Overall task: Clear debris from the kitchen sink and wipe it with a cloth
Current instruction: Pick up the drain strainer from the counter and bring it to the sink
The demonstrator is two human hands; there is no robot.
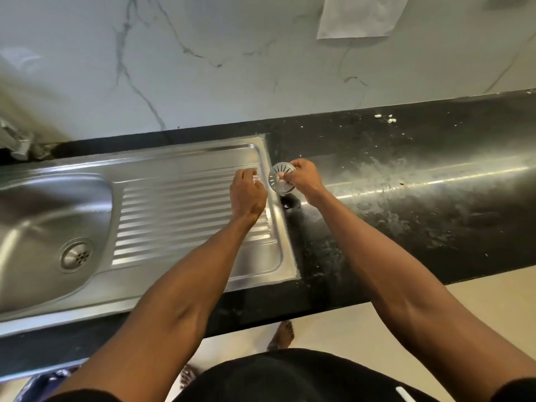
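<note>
The right hand (301, 178) pinches the strainer (280, 177) at its edge, tilted up just past the sink's (261, 265) right rim over the bench (406, 175), probably so loosened debris drops clear of the basin. The left hand (246, 195) hovers beside it over the drainboard, fingers (251, 173) loosely curled; whether they hold a scrap I cannot tell. The drain (77, 254) sits open, far left. White bits (387, 118) lie on the bench, and a cloth (356, 15) hangs on the wall, not yet used.

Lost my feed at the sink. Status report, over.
Right hand pinching strainer disc over counter. Left hand curled over drainboard, grip contents unclear. Drain uncovered. White crumbs on counter.
</note>
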